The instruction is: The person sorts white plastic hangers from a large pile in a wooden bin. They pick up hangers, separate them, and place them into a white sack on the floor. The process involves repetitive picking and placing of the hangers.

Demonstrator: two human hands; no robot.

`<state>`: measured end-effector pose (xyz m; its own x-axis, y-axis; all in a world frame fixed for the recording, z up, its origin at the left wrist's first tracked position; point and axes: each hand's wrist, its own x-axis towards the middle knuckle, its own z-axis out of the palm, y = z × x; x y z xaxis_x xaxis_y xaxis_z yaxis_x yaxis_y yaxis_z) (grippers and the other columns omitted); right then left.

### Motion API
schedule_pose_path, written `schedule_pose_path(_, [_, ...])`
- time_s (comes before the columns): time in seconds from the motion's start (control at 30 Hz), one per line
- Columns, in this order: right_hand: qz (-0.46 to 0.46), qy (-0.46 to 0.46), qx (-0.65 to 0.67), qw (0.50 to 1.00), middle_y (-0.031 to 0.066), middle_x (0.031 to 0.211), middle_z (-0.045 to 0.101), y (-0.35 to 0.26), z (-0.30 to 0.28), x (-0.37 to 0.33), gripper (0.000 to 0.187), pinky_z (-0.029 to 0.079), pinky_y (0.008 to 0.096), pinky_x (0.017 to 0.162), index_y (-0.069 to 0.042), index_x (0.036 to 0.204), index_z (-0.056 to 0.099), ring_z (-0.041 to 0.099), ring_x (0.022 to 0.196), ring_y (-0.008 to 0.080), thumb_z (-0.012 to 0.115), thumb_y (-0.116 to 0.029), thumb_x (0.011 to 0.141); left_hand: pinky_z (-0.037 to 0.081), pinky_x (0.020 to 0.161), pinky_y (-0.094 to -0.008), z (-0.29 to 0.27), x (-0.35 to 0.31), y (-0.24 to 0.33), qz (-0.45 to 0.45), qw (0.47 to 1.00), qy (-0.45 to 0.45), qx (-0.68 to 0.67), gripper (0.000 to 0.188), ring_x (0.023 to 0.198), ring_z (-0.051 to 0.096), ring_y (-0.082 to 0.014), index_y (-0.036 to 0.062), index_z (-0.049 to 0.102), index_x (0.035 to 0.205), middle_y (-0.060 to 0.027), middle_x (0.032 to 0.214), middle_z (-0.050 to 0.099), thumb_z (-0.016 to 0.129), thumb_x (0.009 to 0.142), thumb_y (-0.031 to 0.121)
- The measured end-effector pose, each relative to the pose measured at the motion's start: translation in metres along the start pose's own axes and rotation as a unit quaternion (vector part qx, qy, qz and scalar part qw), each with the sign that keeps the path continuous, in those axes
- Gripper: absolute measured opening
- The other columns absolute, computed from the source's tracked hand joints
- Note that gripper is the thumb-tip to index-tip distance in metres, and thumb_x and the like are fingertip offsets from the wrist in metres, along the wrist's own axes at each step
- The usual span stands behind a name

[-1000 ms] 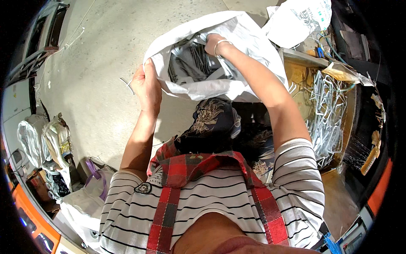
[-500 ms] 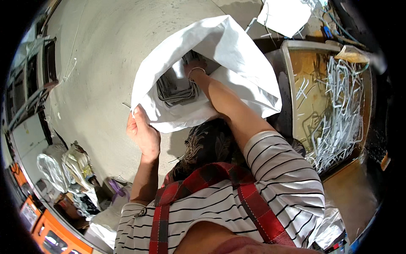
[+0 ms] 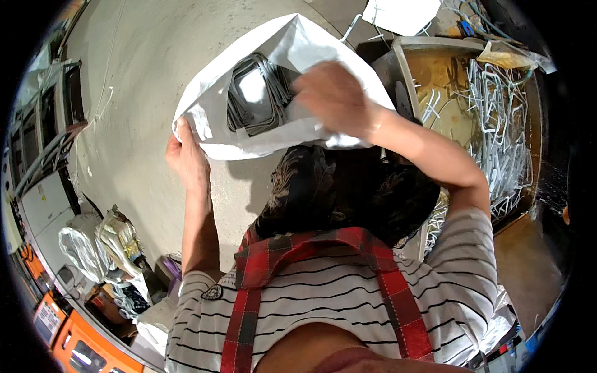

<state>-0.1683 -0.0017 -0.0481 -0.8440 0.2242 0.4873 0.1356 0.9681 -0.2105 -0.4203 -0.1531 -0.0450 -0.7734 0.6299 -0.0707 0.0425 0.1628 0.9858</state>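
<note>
A white woven-looking sack (image 3: 239, 149) stands with its mouth wide, and several bent grey wire frames (image 3: 273, 115) lie stacked inside it. On the sack's left rim, the fingers of my left hand (image 3: 188, 158) pinch the material between thumb and fingers. My right hand (image 3: 336, 96) hangs over the right side of the opening, just right of the wire frames. Motion smears its fingers, so I cannot make out whether anything is in them.
To the right stands a shallow bin (image 3: 407, 65) with a pile of pale bent wire pieces (image 3: 497, 124). A white sheet (image 3: 404, 15) lies beyond it. Bundled plastic bags (image 3: 84, 248) and an orange machine (image 3: 87, 342) are at the left.
My right hand has come up out of the sack and moved right, uncovering the wire frames. My left hand and the sack rim have shifted slightly left and away from me.
</note>
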Motion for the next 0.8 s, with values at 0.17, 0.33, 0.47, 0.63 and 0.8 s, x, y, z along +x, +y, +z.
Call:
schedule_pose_path(0.17, [0.594, -0.233, 0.070, 0.767, 0.0296, 0.100, 0.056, 0.022, -0.033, -0.082, 0.069, 0.044, 0.0384, 0.087, 0.010, 0.117, 0.044, 0.053, 0.103, 0.0363, 0.066, -0.041, 0.075, 0.038, 0.052, -0.0225, -0.007, 0.017, -0.004, 0.007, 1.000, 0.024, 0.003, 0.033, 0.059, 0.045, -0.0075, -0.0023, 0.056, 0.079, -0.0020, 0.066, 0.052, 0.050, 0.090, 0.028])
schedule_pose_path(0.33, [0.544, -0.016, 0.069, 0.836, 0.0230, 0.070, 0.061, 0.002, -0.090, -0.031, 0.043, 0.050, 0.0347, 0.064, 0.010, 0.090, 0.060, 0.060, 0.059, 0.0305, 0.053, -0.032, 0.085, 0.041, 0.052, -0.0252, -0.060, 0.025, 0.048, 0.066, 0.992, 0.107, -0.010, 0.032, 0.062, 0.052, -0.0121, -0.0071, 0.057, 0.079, -0.0094, 0.072, 0.059, 0.050, 0.091, 0.022])
schedule_pose_path(0.47, [0.408, 0.018, -0.010, 0.913, 0.0213, 0.075, 0.063, -0.026, -0.141, 0.006, 0.041, 0.049, 0.0367, 0.067, 0.002, 0.093, 0.063, 0.062, 0.070, 0.0292, 0.056, -0.037, 0.082, 0.045, 0.057, -0.0263, -0.098, 0.013, 0.077, 0.078, 0.990, 0.109, -0.047, 0.033, 0.066, 0.056, -0.0131, -0.0097, 0.059, 0.084, -0.0110, 0.076, 0.061, 0.052, 0.090, 0.022])
schedule_pose_path(0.63, [0.445, 0.033, -0.071, 0.892, 0.0214, 0.089, 0.064, -0.021, -0.150, 0.029, 0.055, 0.049, 0.0364, 0.074, 0.005, 0.101, 0.060, 0.063, 0.081, 0.0285, 0.057, -0.045, 0.080, 0.043, 0.057, -0.0264, -0.108, 0.021, 0.083, 0.069, 0.994, 0.082, -0.020, 0.036, 0.066, 0.053, -0.0122, -0.0098, 0.059, 0.083, -0.0097, 0.076, 0.060, 0.055, 0.088, 0.025])
schedule_pose_path(0.8, [0.310, -0.054, -0.134, 0.940, 0.0177, 0.101, 0.060, 0.085, -0.045, -0.006, 0.044, 0.043, 0.0393, 0.088, -0.002, 0.105, 0.058, 0.056, 0.097, 0.0284, 0.055, -0.038, 0.080, 0.048, 0.062, -0.0333, -0.073, 0.035, 0.043, -0.009, 0.996, -0.035, 0.077, 0.038, 0.078, 0.058, -0.0204, -0.0107, 0.055, 0.102, -0.0149, 0.090, 0.060, 0.050, 0.090, 0.025])
